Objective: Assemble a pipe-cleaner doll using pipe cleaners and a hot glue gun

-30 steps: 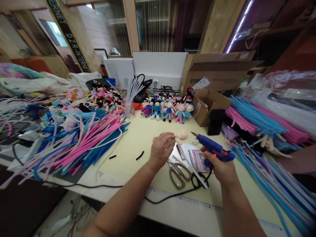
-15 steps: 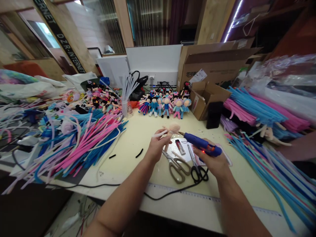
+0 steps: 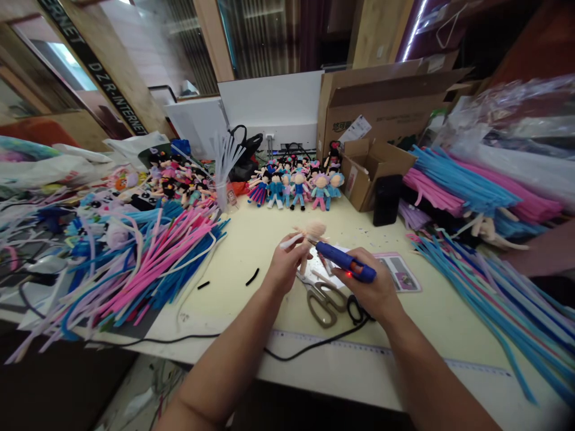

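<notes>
My left hand (image 3: 287, 263) pinches a small cream doll figure (image 3: 315, 230) with a round fuzzy head, and a white stem (image 3: 291, 240) sticks out of it to the left. In my right hand (image 3: 371, 284) is a blue hot glue gun (image 3: 339, 257) with a red light lit. Its nozzle points left and sits at the doll figure just below the head; whether it touches I cannot tell. Under my hands lie grey-handled scissors (image 3: 324, 304) and black-handled scissors (image 3: 354, 309), partly hidden by my right hand, on a white sheet.
Finished dolls (image 3: 299, 190) stand at the back beside a cardboard box (image 3: 377, 161) and a black phone-like block (image 3: 387, 200). Pipe cleaners (image 3: 148, 263) are heaped at left, with more bundles (image 3: 476, 299) at right. A black cord (image 3: 296, 357) crosses the front over a printed ruler.
The glue gun has moved left until its nozzle reaches the doll figure. My left hand has turned the figure, so the white stem now points left instead of down. The camera view has shifted slightly.
</notes>
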{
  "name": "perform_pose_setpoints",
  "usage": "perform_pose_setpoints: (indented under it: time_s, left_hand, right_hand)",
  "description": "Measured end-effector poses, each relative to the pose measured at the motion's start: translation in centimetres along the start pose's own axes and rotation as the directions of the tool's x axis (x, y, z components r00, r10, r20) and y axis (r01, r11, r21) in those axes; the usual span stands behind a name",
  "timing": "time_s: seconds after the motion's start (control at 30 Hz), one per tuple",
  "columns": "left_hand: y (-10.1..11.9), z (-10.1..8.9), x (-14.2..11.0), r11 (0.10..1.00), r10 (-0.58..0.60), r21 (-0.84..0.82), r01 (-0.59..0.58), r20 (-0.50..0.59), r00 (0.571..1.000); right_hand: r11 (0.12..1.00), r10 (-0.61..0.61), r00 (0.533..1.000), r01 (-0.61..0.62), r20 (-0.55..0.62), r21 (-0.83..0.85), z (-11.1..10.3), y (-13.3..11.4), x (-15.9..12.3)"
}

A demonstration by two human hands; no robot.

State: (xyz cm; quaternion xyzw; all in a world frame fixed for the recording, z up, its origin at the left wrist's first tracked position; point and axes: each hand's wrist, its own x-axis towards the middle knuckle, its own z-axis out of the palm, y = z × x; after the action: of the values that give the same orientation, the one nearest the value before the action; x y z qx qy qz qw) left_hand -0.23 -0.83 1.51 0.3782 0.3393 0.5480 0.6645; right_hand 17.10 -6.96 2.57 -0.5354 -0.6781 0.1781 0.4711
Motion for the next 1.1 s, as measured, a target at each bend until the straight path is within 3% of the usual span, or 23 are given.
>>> perform_pose_setpoints:
  time_s: [1.1]
  left_hand:
    - [-0.06, -0.32, 0.10, 1.000, 0.020, -0.004, -0.019, 0.028, 0.999]
  right_hand:
    - [0.995, 0.071, 0.997, -0.074, -0.041, -0.060, 0.38, -0.19, -0.04]
